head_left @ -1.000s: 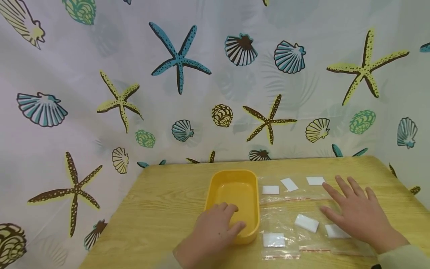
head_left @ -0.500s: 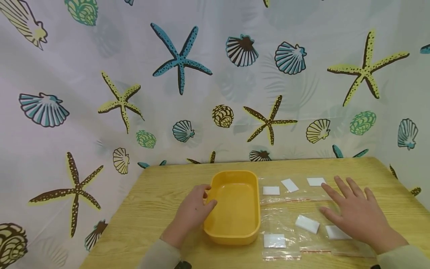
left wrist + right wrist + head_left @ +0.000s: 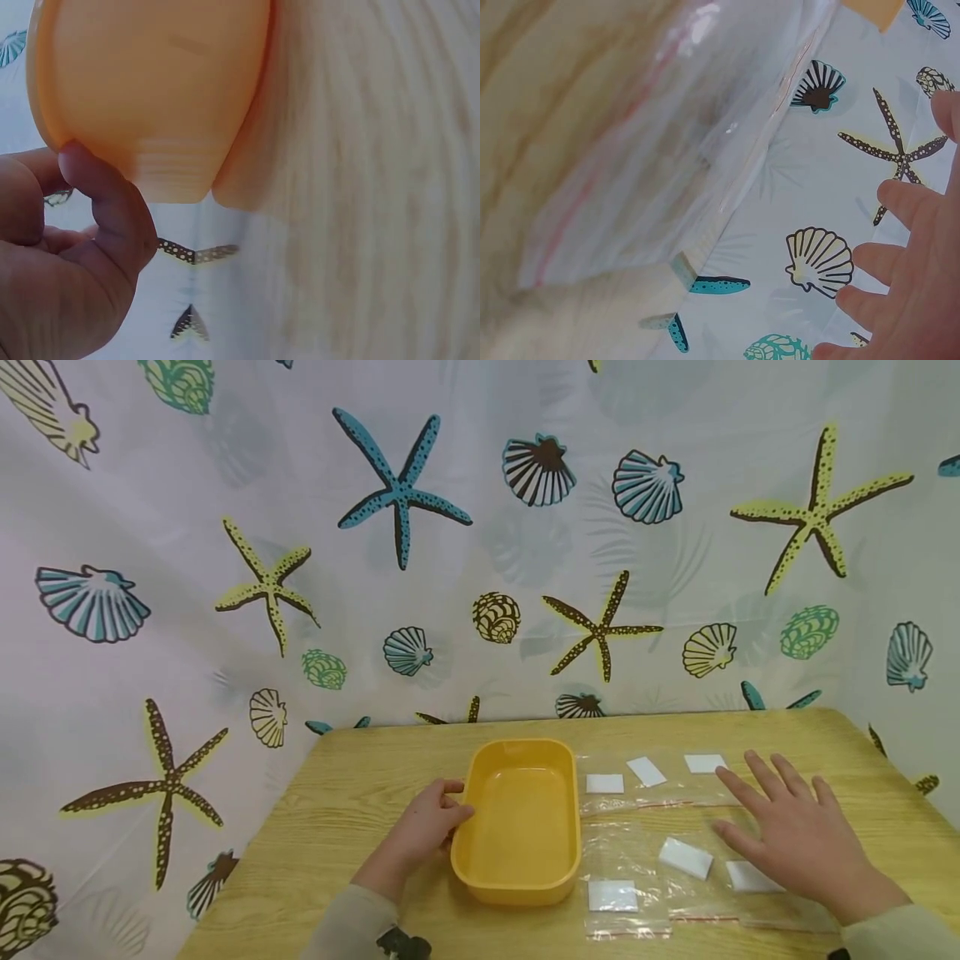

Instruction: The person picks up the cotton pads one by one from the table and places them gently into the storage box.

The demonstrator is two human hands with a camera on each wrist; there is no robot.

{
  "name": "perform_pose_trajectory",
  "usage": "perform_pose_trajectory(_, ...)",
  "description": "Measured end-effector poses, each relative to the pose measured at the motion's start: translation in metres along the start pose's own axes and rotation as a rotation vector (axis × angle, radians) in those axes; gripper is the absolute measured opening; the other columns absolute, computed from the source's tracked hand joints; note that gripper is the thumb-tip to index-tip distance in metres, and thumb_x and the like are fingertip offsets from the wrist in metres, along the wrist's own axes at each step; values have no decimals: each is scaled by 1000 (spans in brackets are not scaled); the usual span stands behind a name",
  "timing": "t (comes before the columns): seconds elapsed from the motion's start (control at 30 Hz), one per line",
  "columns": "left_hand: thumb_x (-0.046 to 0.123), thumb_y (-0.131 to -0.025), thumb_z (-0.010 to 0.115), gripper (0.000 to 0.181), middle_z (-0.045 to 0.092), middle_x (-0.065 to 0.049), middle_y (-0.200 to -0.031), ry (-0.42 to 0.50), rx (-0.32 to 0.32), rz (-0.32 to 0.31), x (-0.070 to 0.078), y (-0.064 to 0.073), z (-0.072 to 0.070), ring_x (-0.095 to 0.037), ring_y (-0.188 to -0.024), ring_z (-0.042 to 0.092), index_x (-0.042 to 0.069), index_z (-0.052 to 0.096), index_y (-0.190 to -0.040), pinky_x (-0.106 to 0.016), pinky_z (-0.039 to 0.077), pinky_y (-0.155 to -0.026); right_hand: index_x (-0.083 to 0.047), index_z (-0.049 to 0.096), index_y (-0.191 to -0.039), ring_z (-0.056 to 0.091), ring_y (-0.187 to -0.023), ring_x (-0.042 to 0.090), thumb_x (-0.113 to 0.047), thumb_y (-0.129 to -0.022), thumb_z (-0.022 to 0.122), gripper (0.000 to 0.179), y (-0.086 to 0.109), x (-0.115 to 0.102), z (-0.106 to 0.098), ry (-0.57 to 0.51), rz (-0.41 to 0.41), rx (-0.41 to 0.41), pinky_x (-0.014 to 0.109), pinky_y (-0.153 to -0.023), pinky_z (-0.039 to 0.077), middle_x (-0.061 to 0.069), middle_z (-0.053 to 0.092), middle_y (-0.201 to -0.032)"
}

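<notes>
Now L hand on tub (ylw)

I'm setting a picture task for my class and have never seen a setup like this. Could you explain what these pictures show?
There is no machine here: just a person's two bare hands working at a wooden table. The widest picture comes from a camera on the head, looking forward and down. The other two come from cameras on each wrist, so they look tilted and close up.

On the table stand a yellow tray and, to its right, clear plastic bags with white patches. The left hand grips the tray's left rim. The right hand holds nothing; its fingers are spread above the bags. Whether it touches them is hard to tell.
</notes>
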State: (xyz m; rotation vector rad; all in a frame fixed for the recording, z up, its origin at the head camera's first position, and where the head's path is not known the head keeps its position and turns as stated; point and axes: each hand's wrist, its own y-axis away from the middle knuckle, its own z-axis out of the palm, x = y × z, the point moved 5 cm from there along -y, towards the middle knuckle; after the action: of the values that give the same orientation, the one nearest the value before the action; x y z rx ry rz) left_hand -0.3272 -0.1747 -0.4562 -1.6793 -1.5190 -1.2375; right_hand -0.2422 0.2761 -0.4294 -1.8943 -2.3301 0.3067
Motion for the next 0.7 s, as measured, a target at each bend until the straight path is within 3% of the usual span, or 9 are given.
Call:
perform_pose_trajectory(0.17, 24, -103, 60, 48, 60, -15, -106, 186, -59, -12, -13, -5, 2, -23, -84, 63, 4, 43, -143, -34, 56, -67, -20, 41, -156, 19, -144, 51, -68, -97, 47, 77, -1, 0, -1, -1, -9, 0, 78, -104, 16, 23, 28, -161)
perform_pose_trajectory(0.3, 25, -104, 59, 45, 62, -14, -109, 268, -65, -28, -20, -7, 2, -22, -85, 63, 5, 42, -141, -32, 55, -68, -20, 41, -155, 20, -144, 51, -67, -97, 48, 76, -3, -2, -2, 0, -21, -3, 78, -104, 16, 23, 28, -161)
perform_pose_trajectory(0.5, 21, -104, 58, 41, 63, -12, -103, 321, -85, -10, -19, -9, 3, -17, -73, 56, 5, 42, -138, -27, 47, -60, -18, 42, -155, 23, -143, 53, -66, -98, 49, 75, -6, -1, -4, 14, -31, -11, 78, -103, 18, 24, 29, -160)
perform_pose_trajectory(0.7, 18, -104, 57, 38, 62, -10, -98, 340, -87, -1, -21, -7, 6, -16, -72, 57, 3, 41, -135, -25, 47, -58, -17, 39, -156, 23, -142, 53, -68, -98, 43, 78, -12, 6, 2, 14, -43, -31, 79, -103, 20, 25, 27, -160)
